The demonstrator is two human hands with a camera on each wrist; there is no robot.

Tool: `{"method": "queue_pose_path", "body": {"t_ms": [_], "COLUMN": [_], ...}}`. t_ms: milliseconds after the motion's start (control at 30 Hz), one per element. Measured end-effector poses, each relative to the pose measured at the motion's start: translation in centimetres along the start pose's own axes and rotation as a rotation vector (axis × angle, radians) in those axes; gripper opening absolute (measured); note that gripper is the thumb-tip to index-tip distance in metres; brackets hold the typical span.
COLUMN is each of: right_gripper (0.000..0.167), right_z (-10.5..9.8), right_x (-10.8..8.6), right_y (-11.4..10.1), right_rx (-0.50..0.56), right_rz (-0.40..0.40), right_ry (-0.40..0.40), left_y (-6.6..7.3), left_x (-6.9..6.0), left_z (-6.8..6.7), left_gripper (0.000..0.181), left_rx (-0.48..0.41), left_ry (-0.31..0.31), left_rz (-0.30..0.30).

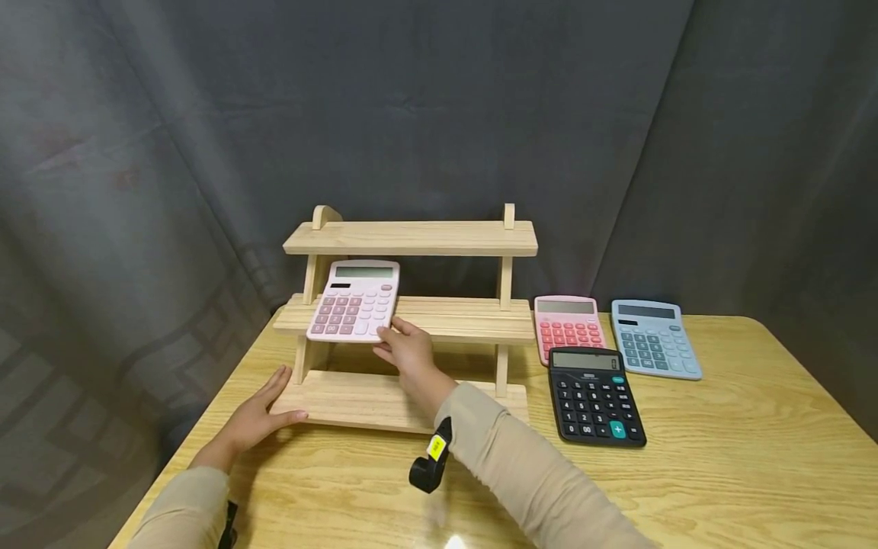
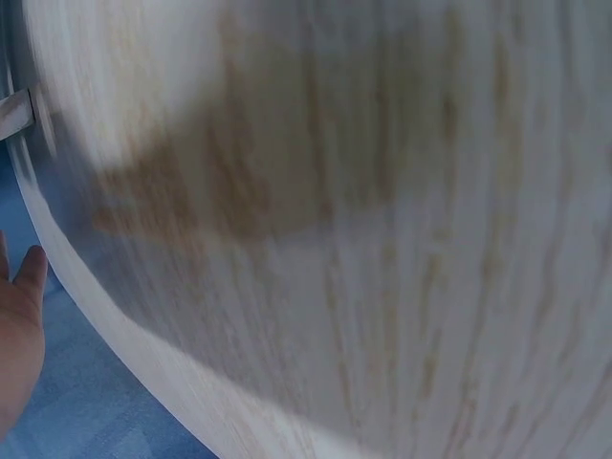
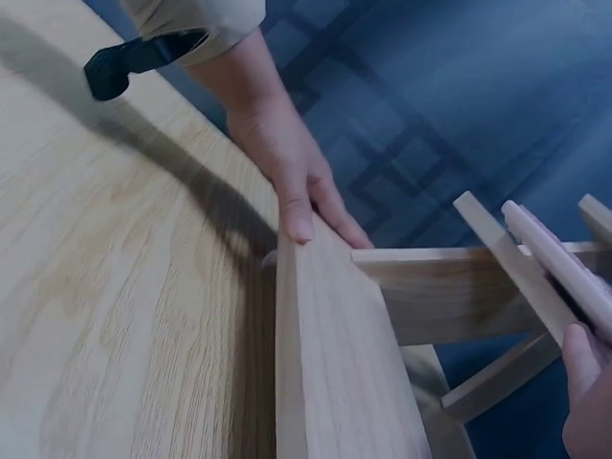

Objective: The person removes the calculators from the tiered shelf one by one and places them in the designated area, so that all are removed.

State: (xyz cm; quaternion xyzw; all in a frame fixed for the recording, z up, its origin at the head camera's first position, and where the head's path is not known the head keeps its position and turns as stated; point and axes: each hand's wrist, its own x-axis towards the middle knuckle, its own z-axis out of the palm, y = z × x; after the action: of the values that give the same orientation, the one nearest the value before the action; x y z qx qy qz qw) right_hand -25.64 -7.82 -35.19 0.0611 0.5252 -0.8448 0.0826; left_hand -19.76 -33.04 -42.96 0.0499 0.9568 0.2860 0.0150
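Observation:
A three-tier wooden shelf [image 1: 411,239] stands on the table. A pale pink calculator [image 1: 355,300] leans tilted back at the left of its middle tier, the screen end up. My right hand [image 1: 409,352] pinches the calculator's lower right corner. In the right wrist view the calculator [image 3: 559,268] appears edge-on by the middle board, with part of the right hand [image 3: 585,402] next to it. My left hand [image 1: 257,415] rests against the left end of the bottom tier, fingers extended and thumb along the front edge. The left wrist view shows mostly blurred wood.
Right of the shelf lie a coral-pink calculator [image 1: 565,306], a black calculator [image 1: 595,400] and a blue calculator [image 1: 655,339] on the wooden table [image 1: 748,442]. The black one's top edge meets the pink one's lower edge. Behind hangs a grey curtain [image 1: 425,114].

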Motion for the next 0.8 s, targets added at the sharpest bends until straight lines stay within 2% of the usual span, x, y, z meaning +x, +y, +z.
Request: {"method": "queue_pose_path", "body": {"t_ms": [133,300,533,800], "right_gripper": [0.03,0.023,0.022,0.023], "right_z": [0.0,0.0,-0.1,-0.2], "right_x": [0.1,0.3,0.1,-0.9], "right_y": [-0.2,-0.4,-0.6,-1.2], "right_rx": [0.054,0.113,0.126,0.139], "right_rz": [0.04,0.05,0.023,0.019], "right_ry": [0.016,0.039,0.042,0.007], "left_y": [0.0,0.2,0.4,0.2], "left_x": [-0.1,-0.2,-0.2,-0.1], "left_z": [0.0,-0.1,-0.2,-0.1], "left_gripper": [0.09,0.09,0.09,0.09], "left_rx": [-0.013,-0.022,-0.02,-0.027], "left_ry": [0.003,0.0,0.001,-0.002], "left_rz": [-0.003,-0.011,-0.008,-0.017]}}
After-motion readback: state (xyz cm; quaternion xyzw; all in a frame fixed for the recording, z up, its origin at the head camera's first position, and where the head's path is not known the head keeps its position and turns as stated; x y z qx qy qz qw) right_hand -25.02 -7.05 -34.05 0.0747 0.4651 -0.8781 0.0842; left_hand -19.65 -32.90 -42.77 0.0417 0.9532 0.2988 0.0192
